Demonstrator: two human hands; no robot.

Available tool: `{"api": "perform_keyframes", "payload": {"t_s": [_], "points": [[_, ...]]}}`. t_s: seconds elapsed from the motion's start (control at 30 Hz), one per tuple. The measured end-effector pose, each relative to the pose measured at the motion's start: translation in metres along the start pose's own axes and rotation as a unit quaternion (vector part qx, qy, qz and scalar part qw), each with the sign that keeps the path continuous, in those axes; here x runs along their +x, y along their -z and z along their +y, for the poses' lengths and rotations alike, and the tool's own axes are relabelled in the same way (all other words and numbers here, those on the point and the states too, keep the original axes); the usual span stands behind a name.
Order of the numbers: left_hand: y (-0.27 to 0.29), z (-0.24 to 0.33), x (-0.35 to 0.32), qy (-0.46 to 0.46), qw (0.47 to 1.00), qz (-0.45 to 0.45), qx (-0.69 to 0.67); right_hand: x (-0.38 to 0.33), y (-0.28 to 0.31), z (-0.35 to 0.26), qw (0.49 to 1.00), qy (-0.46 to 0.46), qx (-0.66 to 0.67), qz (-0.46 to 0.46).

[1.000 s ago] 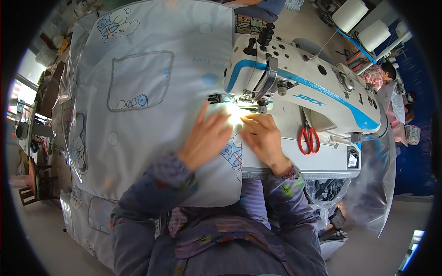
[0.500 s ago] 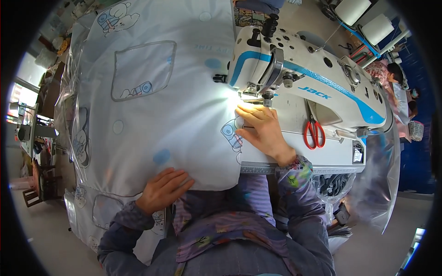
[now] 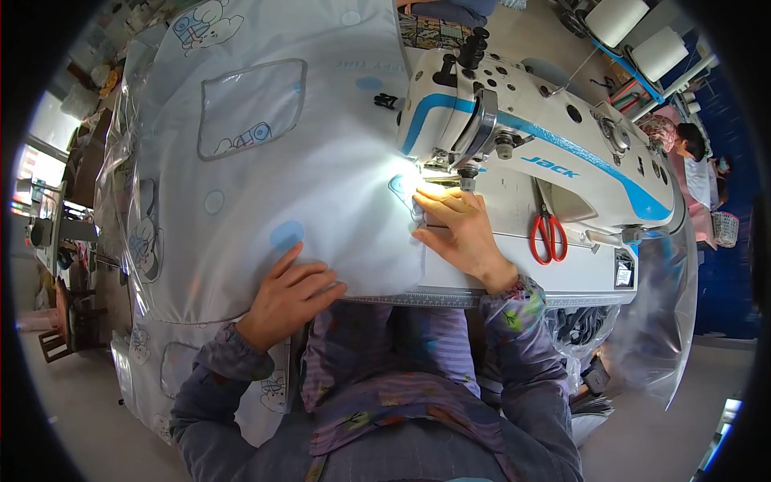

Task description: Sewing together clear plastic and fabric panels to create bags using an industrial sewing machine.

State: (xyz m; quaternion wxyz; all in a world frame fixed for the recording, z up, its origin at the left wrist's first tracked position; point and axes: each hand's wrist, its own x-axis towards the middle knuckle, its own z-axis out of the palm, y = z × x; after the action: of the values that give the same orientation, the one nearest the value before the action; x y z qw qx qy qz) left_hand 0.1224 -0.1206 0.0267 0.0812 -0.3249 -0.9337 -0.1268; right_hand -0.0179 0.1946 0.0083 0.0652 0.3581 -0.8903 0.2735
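Note:
A large pale grey-white fabric (image 3: pixel 241 185) with cartoon animal prints and blue dots spreads over the sewing table, its right edge under the lit needle area of a white and blue sewing machine (image 3: pixel 546 145). My right hand (image 3: pixel 462 233) rests at that edge just in front of the presser foot, fingers stretched out and thumb apart. The fingertips touch the fabric; the needle itself is lost in glare. Near the fabric's front edge, my left hand (image 3: pixel 293 297) lies flat on it with fingers spread.
Red-handled scissors (image 3: pixel 548 237) lie on the machine bed, right of my right hand. A ruler strip (image 3: pixel 434 298) runs along the table's front edge. White thread cones (image 3: pixel 614 20) stand behind the machine. Another person (image 3: pixel 691 153) is at the far right.
The fabric has shifted away from me toward the back, its printed edge now nearer the needle. My left hand has moved slightly forward with it; my right hand stays almost in place.

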Motion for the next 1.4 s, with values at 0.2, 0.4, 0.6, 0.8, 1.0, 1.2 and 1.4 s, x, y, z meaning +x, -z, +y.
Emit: {"api": "perform_keyframes", "payload": {"t_s": [0.2, 0.4, 0.6, 0.8, 1.0, 1.2, 1.4], "points": [[-0.002, -0.012, 0.021, 0.014, 1.000, 0.025, -0.006, 0.000, 0.000, 0.000, 1.000, -0.001, -0.010, -0.003], [-0.005, -0.030, 0.039, 0.026, 0.998, 0.058, -0.002, 0.000, -0.001, 0.000, 1.000, -0.002, -0.013, 0.005], [-0.006, -0.058, 0.061, 0.013, 0.996, 0.086, 0.011, 0.000, -0.002, -0.001, 0.999, 0.021, -0.046, 0.013], [-0.008, -0.056, 0.073, 0.044, 0.994, 0.092, 0.038, 0.001, -0.003, -0.003, 0.998, 0.008, -0.059, 0.003], [-0.011, -0.031, 0.080, 0.085, 0.991, 0.080, 0.066, 0.000, -0.004, -0.005, 0.997, 0.006, -0.078, 0.004], [-0.014, 0.020, 0.099, 0.099, 0.987, 0.048, 0.121, 0.002, -0.002, -0.005, 0.998, 0.009, -0.061, 0.013], [-0.035, 0.049, 0.129, 0.111, 0.977, 0.044, 0.178, 0.000, -0.004, -0.003, 0.999, 0.023, -0.019, 0.033]]}}
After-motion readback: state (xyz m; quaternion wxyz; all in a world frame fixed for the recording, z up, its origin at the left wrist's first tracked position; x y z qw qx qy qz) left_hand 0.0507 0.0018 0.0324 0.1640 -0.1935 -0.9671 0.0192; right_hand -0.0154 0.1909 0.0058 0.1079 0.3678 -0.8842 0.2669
